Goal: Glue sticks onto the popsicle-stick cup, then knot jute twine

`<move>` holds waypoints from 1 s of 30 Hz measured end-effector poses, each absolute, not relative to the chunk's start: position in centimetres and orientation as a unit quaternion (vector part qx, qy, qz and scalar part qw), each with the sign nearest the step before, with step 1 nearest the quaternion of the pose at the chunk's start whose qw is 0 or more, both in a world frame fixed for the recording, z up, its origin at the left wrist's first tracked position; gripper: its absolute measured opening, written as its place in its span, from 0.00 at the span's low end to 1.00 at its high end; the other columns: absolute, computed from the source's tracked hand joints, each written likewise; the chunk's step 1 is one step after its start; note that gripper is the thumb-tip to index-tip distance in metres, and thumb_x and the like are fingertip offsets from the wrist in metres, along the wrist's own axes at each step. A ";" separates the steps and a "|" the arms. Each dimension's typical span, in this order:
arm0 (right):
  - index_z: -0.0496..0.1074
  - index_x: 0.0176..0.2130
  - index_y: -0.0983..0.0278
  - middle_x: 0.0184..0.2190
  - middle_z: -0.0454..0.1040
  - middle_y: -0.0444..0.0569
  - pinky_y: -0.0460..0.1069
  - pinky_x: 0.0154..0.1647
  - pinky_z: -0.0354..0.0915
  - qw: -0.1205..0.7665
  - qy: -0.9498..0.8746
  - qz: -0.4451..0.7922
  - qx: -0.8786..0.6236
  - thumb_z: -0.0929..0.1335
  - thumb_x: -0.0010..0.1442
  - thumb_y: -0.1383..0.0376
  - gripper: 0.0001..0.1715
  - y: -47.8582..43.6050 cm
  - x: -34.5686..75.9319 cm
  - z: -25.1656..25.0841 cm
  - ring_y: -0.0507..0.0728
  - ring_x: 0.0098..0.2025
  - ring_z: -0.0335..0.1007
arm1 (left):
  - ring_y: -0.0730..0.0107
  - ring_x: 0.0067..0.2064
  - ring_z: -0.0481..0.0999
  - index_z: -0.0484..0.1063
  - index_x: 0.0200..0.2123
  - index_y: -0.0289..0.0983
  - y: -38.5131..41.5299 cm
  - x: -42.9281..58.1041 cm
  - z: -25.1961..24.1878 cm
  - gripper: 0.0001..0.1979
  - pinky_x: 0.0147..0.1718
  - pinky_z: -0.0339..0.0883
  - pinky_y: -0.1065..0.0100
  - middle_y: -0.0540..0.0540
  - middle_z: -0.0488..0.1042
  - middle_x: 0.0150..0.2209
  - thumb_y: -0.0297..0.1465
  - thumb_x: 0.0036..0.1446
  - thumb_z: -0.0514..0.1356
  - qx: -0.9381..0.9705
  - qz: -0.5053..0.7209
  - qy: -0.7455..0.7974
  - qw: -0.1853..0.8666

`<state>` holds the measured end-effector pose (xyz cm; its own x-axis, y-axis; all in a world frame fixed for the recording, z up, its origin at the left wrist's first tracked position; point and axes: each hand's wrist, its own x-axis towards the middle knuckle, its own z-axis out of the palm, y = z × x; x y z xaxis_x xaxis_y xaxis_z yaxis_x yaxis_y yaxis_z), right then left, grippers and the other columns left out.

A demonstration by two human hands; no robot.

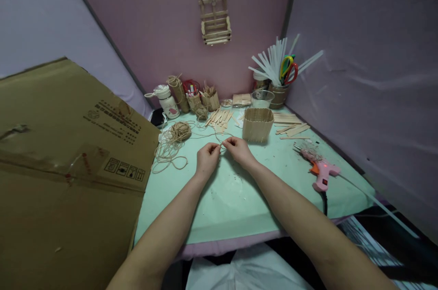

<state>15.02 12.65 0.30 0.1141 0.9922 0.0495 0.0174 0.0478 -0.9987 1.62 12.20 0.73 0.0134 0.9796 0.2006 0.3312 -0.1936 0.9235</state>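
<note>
Both my hands meet over the middle of the table, fingertips pinched close together on a thin length of twine (pixel 216 134). My left hand (pixel 208 158) is closed on it from the left, and my right hand (pixel 237 149) is closed on it from the right. The twine trails up and left toward a loose ball of twine (pixel 180 130) with tangled loops beside it. Just behind my right hand stands a basket made of wooden craft sticks (pixel 257 126). Loose craft sticks (pixel 219 119) lie fanned out beyond my hands.
A pink hot glue gun (pixel 321 172) lies at right, its cord hanging off the front edge. More sticks (pixel 294 129) lie behind it. A big cardboard box (pixel 75 166) blocks the left. Along the back stand a white bottle (pixel 168 102), stick holders and a pot (pixel 278 94) with scissors.
</note>
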 end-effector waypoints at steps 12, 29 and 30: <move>0.70 0.37 0.63 0.33 0.71 0.46 0.49 0.38 0.62 0.525 -0.621 0.315 -0.490 0.62 0.53 0.67 0.11 12.4 15.5 0.8 0.53 0.36 0.66 | 0.70 0.32 0.73 0.75 0.32 0.35 12.0 1.3 0.7 0.08 0.34 0.64 0.70 0.47 0.77 0.30 0.34 0.53 0.59 0.637 0.483 0.525 0.293; 0.68 0.24 0.62 0.23 0.69 0.42 0.47 0.32 0.58 0.495 -0.620 0.347 -0.500 0.65 0.50 0.67 0.05 12.1 15.2 1.1 0.52 0.28 0.63 | 0.73 0.27 0.70 0.75 0.31 0.34 12.3 1.5 0.2 0.10 0.26 0.61 0.73 0.48 0.75 0.26 0.36 0.49 0.61 0.565 0.499 0.517 0.405; 0.68 0.23 0.62 0.22 0.69 0.42 0.47 0.31 0.58 0.494 -0.615 0.355 -0.501 0.65 0.50 0.67 0.05 12.1 15.2 1.1 0.52 0.28 0.63 | 0.73 0.27 0.70 0.75 0.31 0.34 12.3 1.4 0.2 0.10 0.27 0.62 0.72 0.47 0.75 0.27 0.36 0.50 0.61 0.567 0.498 0.517 0.404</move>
